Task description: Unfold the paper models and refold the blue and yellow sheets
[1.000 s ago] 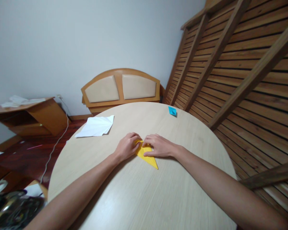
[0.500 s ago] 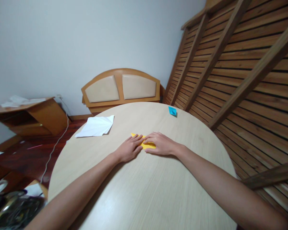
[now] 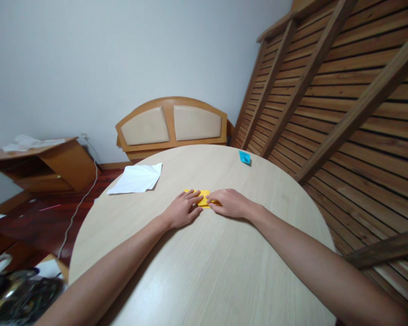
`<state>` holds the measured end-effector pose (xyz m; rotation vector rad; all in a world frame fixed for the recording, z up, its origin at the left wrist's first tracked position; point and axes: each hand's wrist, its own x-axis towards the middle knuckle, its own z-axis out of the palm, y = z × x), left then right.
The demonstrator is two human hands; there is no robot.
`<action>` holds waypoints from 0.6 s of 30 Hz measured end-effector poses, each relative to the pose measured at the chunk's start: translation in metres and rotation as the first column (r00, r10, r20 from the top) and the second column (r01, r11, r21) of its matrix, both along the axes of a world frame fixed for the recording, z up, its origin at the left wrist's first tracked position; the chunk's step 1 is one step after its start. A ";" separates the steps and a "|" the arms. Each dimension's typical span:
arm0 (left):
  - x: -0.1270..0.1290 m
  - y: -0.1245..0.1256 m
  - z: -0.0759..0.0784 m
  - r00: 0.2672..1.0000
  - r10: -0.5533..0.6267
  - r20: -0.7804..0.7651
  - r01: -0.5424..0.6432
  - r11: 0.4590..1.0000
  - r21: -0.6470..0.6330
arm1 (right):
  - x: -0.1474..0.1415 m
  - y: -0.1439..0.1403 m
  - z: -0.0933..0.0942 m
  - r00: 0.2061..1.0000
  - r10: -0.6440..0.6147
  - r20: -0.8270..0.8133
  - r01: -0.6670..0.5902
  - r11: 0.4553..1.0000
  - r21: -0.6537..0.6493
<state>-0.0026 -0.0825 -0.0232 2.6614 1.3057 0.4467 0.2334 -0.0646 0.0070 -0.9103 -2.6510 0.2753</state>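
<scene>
Yellow folded paper (image 3: 202, 199) is pinned flat on the round surface (image 3: 204, 271), long axis left-to-right. Both hands are open, nothing grasped: left hand (image 3: 182, 210) presses its left part, right hand (image 3: 228, 204) its right.

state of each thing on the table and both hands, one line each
yellow paper: folded small, flat, pinned under both hands
left hand: flat, pressing the paper
right hand: flat, pressing the paper
white sheet: creased, lying loose
blue paper: folded, untouched
</scene>
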 end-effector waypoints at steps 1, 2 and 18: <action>0.000 0.000 0.000 1.000 0.000 -0.003 0.000 1.000 0.002 | 0.000 0.000 0.001 1.000 -0.007 0.000 0.007 1.000 -0.003; 0.000 0.000 0.001 1.000 -0.001 -0.006 0.001 1.000 0.004 | 0.000 0.000 0.002 1.000 -0.011 0.000 0.011 1.000 -0.005; -0.004 0.001 0.003 0.998 -0.053 -0.042 0.056 0.996 0.075 | 0.013 0.006 0.001 0.999 0.038 -0.005 -0.038 0.998 -0.040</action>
